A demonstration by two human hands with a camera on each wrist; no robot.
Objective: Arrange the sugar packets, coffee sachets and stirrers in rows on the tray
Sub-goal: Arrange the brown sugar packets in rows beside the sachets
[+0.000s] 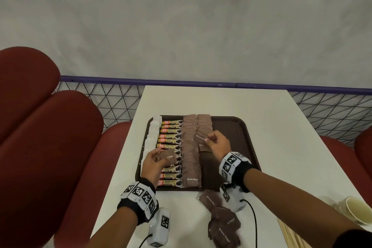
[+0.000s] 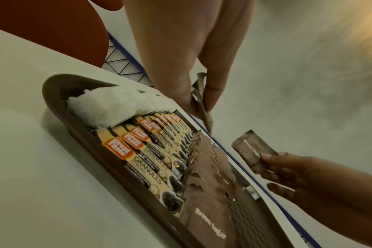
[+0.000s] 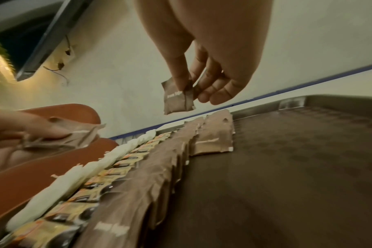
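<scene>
A brown tray (image 1: 237, 127) on the white table holds a row of white packets (image 1: 153, 133), a row of coffee sachets (image 1: 171, 147), one full row of brown sugar packets (image 1: 190, 155) and a shorter second row (image 1: 203, 125). My right hand (image 1: 216, 143) pinches one brown sugar packet (image 1: 201, 136) above the near end of the short row; the right wrist view shows that packet (image 3: 178, 99) hanging from thumb and fingers. My left hand (image 1: 154, 162) grips a small stack of brown sugar packets (image 1: 167, 157) over the coffee sachets, edge-on (image 2: 200, 104) in the left wrist view.
Loose brown sugar packets (image 1: 221, 221) lie on the table in front of the tray. A paper cup (image 1: 356, 210) and wooden stirrers (image 1: 291, 235) sit at the near right. Red seats (image 1: 50, 127) flank the table; a mesh rail (image 1: 120, 94) runs behind it. The tray's right half (image 3: 297, 159) is bare.
</scene>
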